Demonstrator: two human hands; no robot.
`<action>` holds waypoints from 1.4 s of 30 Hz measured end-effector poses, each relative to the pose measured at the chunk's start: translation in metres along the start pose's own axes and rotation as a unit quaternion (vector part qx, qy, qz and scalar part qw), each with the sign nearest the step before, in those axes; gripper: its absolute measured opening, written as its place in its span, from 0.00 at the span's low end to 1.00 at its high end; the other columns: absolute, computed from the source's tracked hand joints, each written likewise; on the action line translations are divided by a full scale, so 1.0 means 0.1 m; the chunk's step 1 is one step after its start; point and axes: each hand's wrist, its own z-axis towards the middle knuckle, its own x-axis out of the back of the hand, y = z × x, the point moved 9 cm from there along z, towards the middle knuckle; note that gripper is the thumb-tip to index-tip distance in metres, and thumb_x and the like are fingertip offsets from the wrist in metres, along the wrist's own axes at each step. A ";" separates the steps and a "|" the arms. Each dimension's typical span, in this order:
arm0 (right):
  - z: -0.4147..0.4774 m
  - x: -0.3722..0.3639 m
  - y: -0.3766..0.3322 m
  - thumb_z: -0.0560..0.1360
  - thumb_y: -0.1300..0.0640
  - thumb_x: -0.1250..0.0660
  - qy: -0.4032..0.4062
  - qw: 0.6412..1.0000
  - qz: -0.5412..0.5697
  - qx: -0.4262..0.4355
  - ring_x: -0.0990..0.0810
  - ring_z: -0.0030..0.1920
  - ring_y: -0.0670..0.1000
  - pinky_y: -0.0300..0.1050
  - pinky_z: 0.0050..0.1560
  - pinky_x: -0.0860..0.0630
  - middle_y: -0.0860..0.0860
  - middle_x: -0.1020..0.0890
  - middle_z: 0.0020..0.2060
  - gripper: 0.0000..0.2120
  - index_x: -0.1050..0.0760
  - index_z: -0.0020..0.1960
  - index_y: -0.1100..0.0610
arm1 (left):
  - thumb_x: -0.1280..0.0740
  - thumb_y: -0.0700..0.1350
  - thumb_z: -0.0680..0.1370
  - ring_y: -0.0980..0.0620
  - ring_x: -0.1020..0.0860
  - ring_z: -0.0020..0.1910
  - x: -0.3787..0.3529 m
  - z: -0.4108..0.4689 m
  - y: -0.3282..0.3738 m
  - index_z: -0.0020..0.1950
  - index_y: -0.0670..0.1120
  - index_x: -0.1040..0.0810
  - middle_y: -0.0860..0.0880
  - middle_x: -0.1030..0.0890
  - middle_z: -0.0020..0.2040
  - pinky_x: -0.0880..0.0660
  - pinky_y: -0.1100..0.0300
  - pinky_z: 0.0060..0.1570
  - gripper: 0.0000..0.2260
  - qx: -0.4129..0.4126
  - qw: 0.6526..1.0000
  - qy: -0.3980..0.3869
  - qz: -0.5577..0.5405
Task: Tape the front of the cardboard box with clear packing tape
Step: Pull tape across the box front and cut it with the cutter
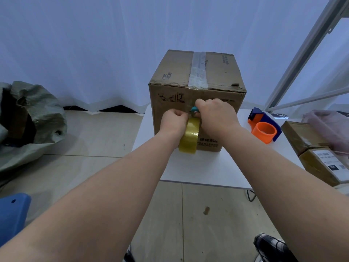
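Cardboard box (pixel 196 103) upright on white table (pixel 198 167), front face toward camera. Left hand (pixel 174 122) pinched shut on tape roll (pixel 189 137) hanging against box front; right hand (pixel 215 115) closed around small teal cutter (pixel 194 110) at box front. Tape likely thin, clingy; best held taut near free end. Box stiff.

Brown cardboard box (pixel 196 91) in front of me, black print on it, a shiny clear strip across its top. Yellowish tape roll (pixel 189 136) by my left hand (pixel 174 121), something teal (pixel 194 110) under my right hand (pixel 215 115). Orange-and-navy dispenser (pixel 264 127) on the white table (pixel 198 167).
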 end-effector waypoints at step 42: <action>-0.84 -0.39 1.22 0.80 0.55 0.43 -0.075 0.904 0.334 -0.258 0.26 0.38 0.47 0.36 0.33 0.32 0.51 0.22 0.48 0.11 0.33 0.61 0.56 | 0.36 0.45 0.79 0.53 0.28 0.41 -0.33 -0.35 0.09 0.50 0.46 0.26 0.50 0.24 0.45 0.30 0.61 0.38 0.03 -0.052 0.979 -0.163 0.106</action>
